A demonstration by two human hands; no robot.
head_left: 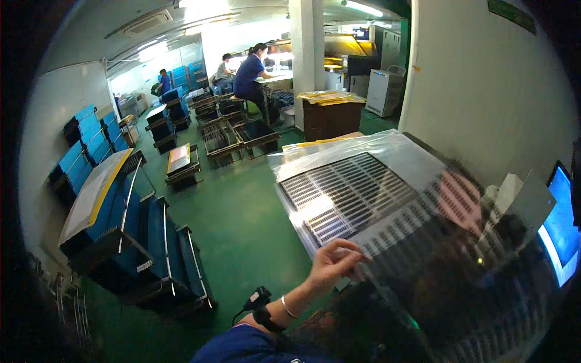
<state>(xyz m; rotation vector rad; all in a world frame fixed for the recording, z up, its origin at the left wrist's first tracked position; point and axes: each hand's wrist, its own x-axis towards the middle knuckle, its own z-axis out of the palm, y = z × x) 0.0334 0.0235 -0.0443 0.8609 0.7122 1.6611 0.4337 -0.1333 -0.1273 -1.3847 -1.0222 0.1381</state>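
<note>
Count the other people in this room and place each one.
3: one in dark blue, left of the white pillar; one in a paler top, just beyond; one in blue, farther left. The pillar may hide others.

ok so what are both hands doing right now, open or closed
Left hand: closed, pinching the edge of a clear printed sheet.
Right hand: cannot be told, not clearly visible.

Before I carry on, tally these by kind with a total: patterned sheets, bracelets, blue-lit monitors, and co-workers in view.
Patterned sheets: 2 (flat sheet; raised sheet in the left hand)
Bracelets: 1 (silvery bracelet)
Blue-lit monitors: 1 (monitor, far right)
Co-workers: 3 (nearest person; light-topped person; farthest person)
Total: 7
</note>
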